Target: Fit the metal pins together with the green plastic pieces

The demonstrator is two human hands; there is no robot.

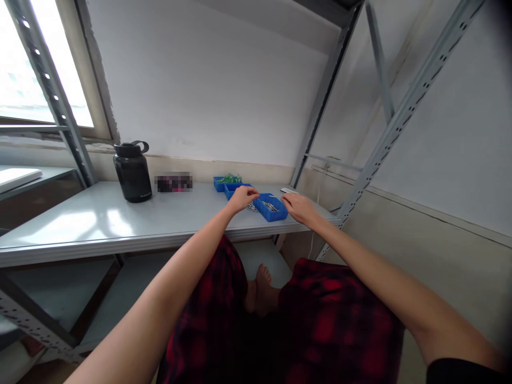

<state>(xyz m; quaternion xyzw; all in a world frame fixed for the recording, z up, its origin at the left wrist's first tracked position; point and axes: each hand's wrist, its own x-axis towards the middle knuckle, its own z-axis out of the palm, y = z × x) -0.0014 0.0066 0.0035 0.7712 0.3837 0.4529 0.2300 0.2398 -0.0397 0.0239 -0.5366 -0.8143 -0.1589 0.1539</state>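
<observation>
Three blue bins stand in a slanting row on the grey shelf. The nearest blue bin (272, 214) holds several thin metallic pieces. At its left edge my left hand (243, 198) has its fingertips pressed together; what they hold, if anything, is too small to tell. My right hand (298, 207) is beside the bin's right edge, fingers curled together, with its contents unclear. More thin metal pieces (252, 207) lie on the shelf under my left hand. The middle blue bin (231, 189) is partly behind that hand. Green pieces (230, 179) fill the farthest blue bin (218, 186).
A black bottle (133, 173) stands on the left part of the shelf (176, 216). Beside it lies a blurred-out item (173, 182). A flat light object (288, 190) is behind my right hand. Metal uprights frame both ends, and my knees are under the front edge.
</observation>
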